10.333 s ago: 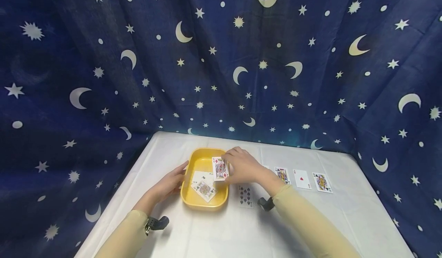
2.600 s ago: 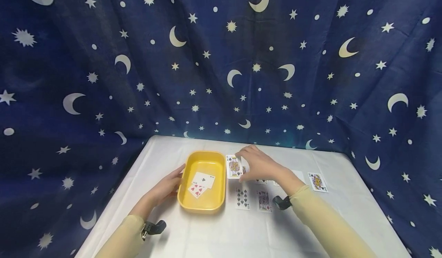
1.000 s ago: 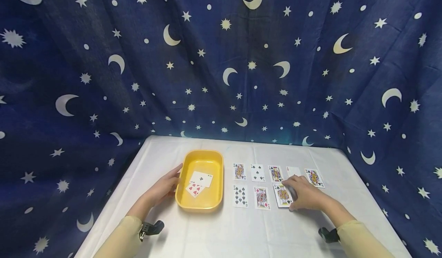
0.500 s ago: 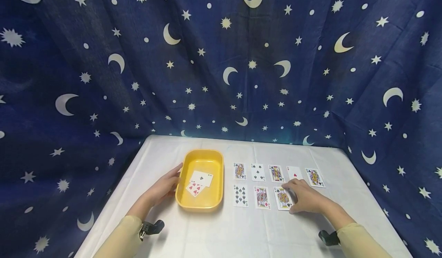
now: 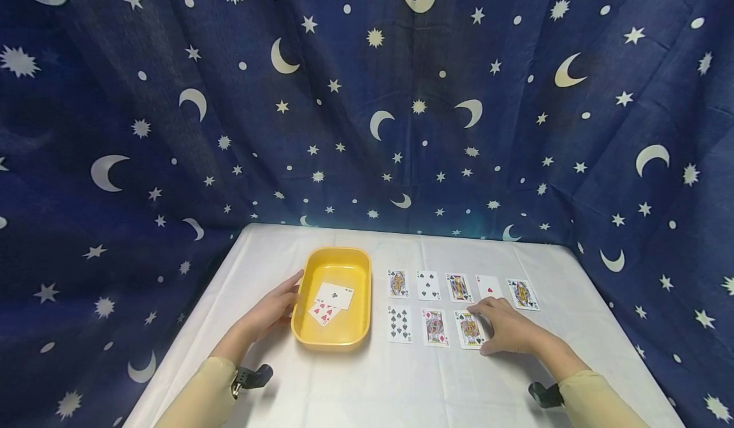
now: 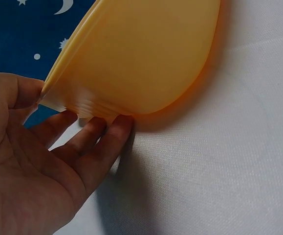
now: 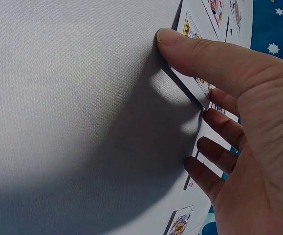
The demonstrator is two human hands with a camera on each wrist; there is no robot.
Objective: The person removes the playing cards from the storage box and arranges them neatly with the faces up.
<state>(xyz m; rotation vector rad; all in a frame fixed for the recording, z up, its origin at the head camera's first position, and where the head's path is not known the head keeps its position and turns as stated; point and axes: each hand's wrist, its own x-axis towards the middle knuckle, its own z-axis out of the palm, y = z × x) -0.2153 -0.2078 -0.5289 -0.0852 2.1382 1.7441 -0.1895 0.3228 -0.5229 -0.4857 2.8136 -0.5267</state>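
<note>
My right hand [image 5: 507, 327] holds a black-suited court playing card [image 5: 468, 329] by its edges, thumb at the near end and index finger at the far end. The card lies flat, or nearly so, on the white cloth. In the right wrist view the thumb [image 7: 200, 56] covers part of it. My left hand [image 5: 272, 310] touches the left side of a yellow tray [image 5: 331, 342]; in the left wrist view the fingertips [image 6: 119, 126] rest against its outer wall. Inside the tray are an ace of clubs [image 5: 335, 295] and a red heart card [image 5: 323, 314].
Several face-up cards form a back row, from a court card [image 5: 398, 284] to another court card [image 5: 523, 295]. The front row has a ten of spades [image 5: 399, 325] and a red court card [image 5: 436, 328]. A starry blue curtain [image 5: 367, 128] hangs behind the table.
The red court card, earlier in my right hand, now lies in the front row. The black-suited card has moved right from beside the tray to the row's end. Little differs over the last half second.
</note>
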